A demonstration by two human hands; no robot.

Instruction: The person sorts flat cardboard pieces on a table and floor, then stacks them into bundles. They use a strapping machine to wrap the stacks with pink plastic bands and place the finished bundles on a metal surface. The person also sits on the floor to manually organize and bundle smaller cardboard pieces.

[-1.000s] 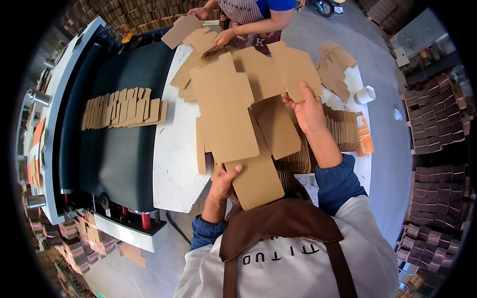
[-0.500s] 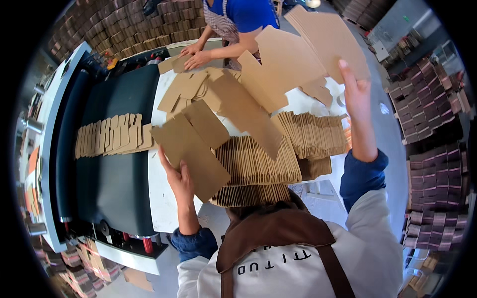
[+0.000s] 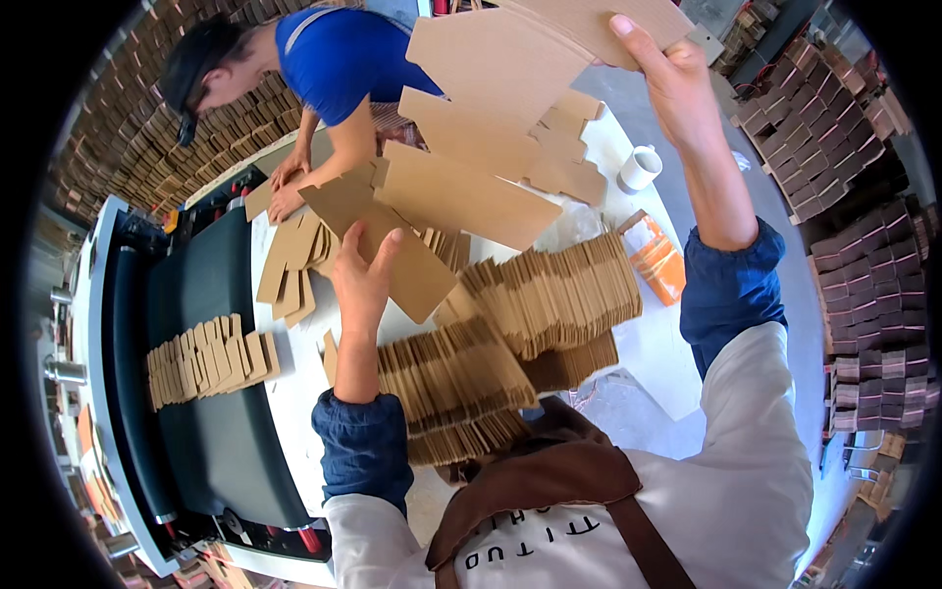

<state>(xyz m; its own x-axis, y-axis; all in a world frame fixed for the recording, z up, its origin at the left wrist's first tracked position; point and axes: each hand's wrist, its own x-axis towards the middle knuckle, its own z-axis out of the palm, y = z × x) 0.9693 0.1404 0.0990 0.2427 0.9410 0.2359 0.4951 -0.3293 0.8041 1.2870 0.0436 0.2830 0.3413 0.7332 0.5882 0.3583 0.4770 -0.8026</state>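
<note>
In the head view, cardboard blanks (image 3: 510,59) spread beyond the folded-carton row (image 3: 564,294), their long axis slanting toward its left. The right hand (image 3: 677,83) had fingers clamped on their far-right end; the left hand (image 3: 361,280), nearer the row, overlapped their left end, thumb and forefinger apart, grip unclear.

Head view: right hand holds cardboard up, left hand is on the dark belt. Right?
No, the left hand is wrong: the head view shows it at a brown sheet, to the right of the dark belt, not on it. The right hand does hold cardboard up.
</note>
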